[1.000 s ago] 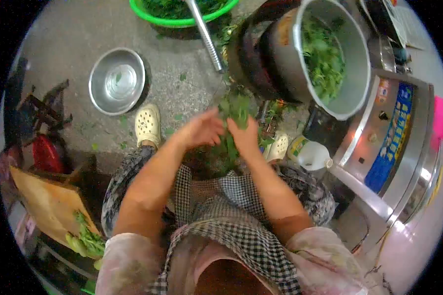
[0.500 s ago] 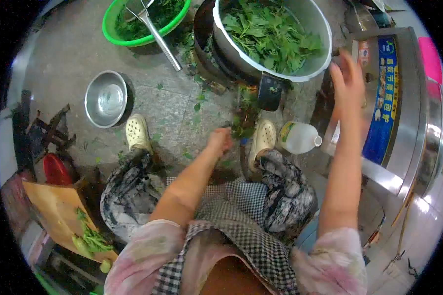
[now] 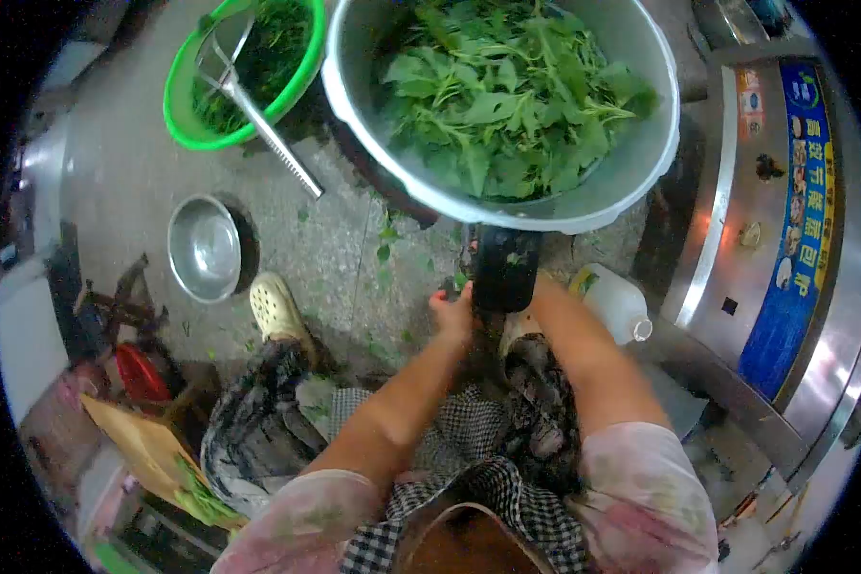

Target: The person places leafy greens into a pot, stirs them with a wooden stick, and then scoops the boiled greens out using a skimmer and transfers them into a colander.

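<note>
"What's the main thing here?"

"A wide metal pot (image 3: 574, 222) at the top middle of the view, heaped with leafy greens (image 3: 507, 105)."

"Heavy?"

"I'd judge so: it's a big, stiff vessel with a thick-looking rim, and there may be liquid under the leaves, though I can't see any. Bare metal could be slick if wet, and perhaps hot. The leaves look light, limp and easily bruised."

"Where would you take hold?"

"By the black block (image 3: 507, 270) jutting from the near side, which looks like a handle. With that bulk I'd want a second hold opposite, but the far edge is cut off. The greens I'd lift in loose bunches."

"Anyone gripping that block?"

"I can't tell. The left hand (image 3: 457, 314) is just beside it, fingers curled, with a small red patch at the tips. The right hand (image 3: 542, 295) is mostly hidden behind it. Whether they meet or clamp on anything doesn't show."

"And farther out?"

"A white jug (image 3: 614, 304) near the right forearm. To the left, a metal bowl (image 3: 204, 249) on the floor (image 3: 287, 225), and beyond that a green basin (image 3: 175, 100) with a metal tool (image 3: 273, 139) across its rim."
</note>
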The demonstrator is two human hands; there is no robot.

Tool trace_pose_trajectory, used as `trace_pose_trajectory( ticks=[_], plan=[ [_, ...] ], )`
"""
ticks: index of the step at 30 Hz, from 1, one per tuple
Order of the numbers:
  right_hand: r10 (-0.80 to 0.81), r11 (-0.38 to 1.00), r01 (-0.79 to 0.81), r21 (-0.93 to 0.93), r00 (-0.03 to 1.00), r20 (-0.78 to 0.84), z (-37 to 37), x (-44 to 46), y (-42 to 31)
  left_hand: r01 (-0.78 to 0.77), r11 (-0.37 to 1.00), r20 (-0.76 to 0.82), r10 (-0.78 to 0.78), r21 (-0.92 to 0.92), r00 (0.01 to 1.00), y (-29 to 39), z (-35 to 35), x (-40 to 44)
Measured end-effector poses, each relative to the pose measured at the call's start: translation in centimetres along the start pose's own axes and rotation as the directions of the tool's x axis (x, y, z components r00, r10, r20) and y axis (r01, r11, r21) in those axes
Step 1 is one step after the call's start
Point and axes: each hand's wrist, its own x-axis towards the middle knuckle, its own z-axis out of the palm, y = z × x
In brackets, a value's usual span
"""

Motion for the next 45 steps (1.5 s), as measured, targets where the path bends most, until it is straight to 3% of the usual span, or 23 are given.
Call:
trace_pose_trajectory(
  ticks=[2,3,5,6,7,8,9,12,14,16,18,21,24,27,30,34,36,38,40,41,42,43,45],
  plan=[
    [-0.043,0.998,0.050,0.023,0.972,-0.230,1.8,0.1,0.8,0.150,0.973,0.210,-0.112,-0.174,0.971,3.3,2.2,-1.7],
    [-0.054,0.998,0.066,0.024,0.939,-0.340,2.3,-0.3,1.2,0.231,0.964,0.193,-0.204,-0.129,0.960,4.3,2.9,-2.6],
    [0.018,0.999,-0.020,-0.038,0.999,-0.043,-1.4,-1.9,-1.0,0.395,0.918,0.155,-0.383,-0.049,0.911,6.4,4.3,-4.6],
    [0.084,0.990,-0.072,-0.125,0.992,0.093,-4.8,-3.3,-3.8,0.355,0.932,0.128,-0.345,-0.070,0.930,6.5,4.8,-4.6],
    [-0.042,0.994,0.033,-0.109,0.995,-0.087,-4.4,-4.0,-2.9,0.311,0.946,0.097,-0.302,-0.089,0.948,6.9,5.3,-4.9],
    [-0.166,0.982,0.135,-0.133,0.950,-0.263,-4.2,-4.8,-2.1,0.343,0.936,-0.061,-0.348,-0.079,0.936,7.2,5.5,-5.6],
    [0.025,1.000,-0.027,-0.008,0.970,-0.244,-5.0,-5.6,-1.6,0.375,0.923,-0.217,-0.384,-0.080,0.898,7.6,5.8,-6.4],
    [0.493,0.814,-0.442,0.376,0.869,-0.046,-8.4,-6.9,-1.7,0.395,0.918,-0.170,-0.396,-0.041,0.902,2.4,1.6,-1.5],
    [0.644,0.503,-0.601,0.620,0.740,0.195,-9.5,-7.1,-2.6,0.391,0.920,-0.256,-0.371,0.027,0.892,2.5,1.9,-2.0],
    [0.613,0.446,-0.593,0.670,0.748,0.254,-8.9,-7.2,-2.3,0.374,0.917,-0.215,-0.341,0.137,0.915,3.4,2.0,-2.6],
    [0.465,0.688,-0.438,0.578,0.878,0.111,-6.2,-7.3,-1.0,0.337,0.900,-0.046,-0.337,0.278,0.940,5.0,1.3,-3.4],
    [0.316,0.811,-0.396,0.430,0.916,0.248,-4.5,-5.3,1.4,0.180,0.908,-0.188,-0.115,0.378,0.975,5.8,2.3,-5.1],
    [0.377,0.888,-0.388,0.247,0.922,0.094,-4.6,-3.9,1.8,0.100,0.846,-0.167,-0.013,0.523,0.986,6.4,2.6,-5.5],
    [0.451,0.885,-0.408,0.224,0.870,-0.200,-7.7,-1.3,3.6,0.122,0.879,0.011,-0.144,0.460,0.990,6.8,0.6,-4.2],
    [0.222,0.940,-0.323,-0.113,0.826,-0.518,-11.5,1.2,5.4,0.229,0.797,-0.099,-0.209,0.559,0.973,9.9,3.0,-7.0],
    [0.465,0.885,-0.404,0.232,0.799,-0.381,-14.7,4.7,5.7,0.203,0.702,0.033,-0.308,0.683,0.951,12.2,1.0,-6.9],
    [0.542,0.802,-0.314,0.507,0.740,-0.398,-11.9,7.3,8.9,0.141,0.715,0.115,-0.297,0.685,0.948,12.5,0.1,-6.9],
    [0.630,0.615,-0.177,0.769,0.696,-0.344,-8.4,10.7,14.8,0.198,0.680,0.058,-0.334,0.706,0.941,14.7,0.6,-8.7],
    [0.636,0.664,-0.214,0.717,0.666,-0.390,-10.1,10.9,15.5,0.254,0.589,-0.055,-0.335,0.767,0.941,18.2,2.3,-12.3],
    [0.583,0.793,-0.326,0.515,0.653,-0.483,-14.2,9.0,12.0,0.283,0.509,-0.134,-0.309,0.813,0.942,20.0,2.6,-13.4],
    [0.511,0.858,-0.428,0.284,0.654,-0.558,-17.4,7.9,9.4,0.131,0.496,-0.005,-0.246,0.858,0.969,21.2,0.0,-13.2],
    [0.507,0.862,-0.355,0.362,0.624,-0.595,-18.9,8.3,8.9,-0.024,0.469,0.125,-0.187,0.883,0.974,22.5,-2.0,-12.8],
    [0.506,0.849,-0.176,0.499,0.545,-0.668,-21.8,9.0,8.4,-0.076,0.341,0.126,-0.128,0.937,0.984,26.4,1.4,-16.3]
  ],
)
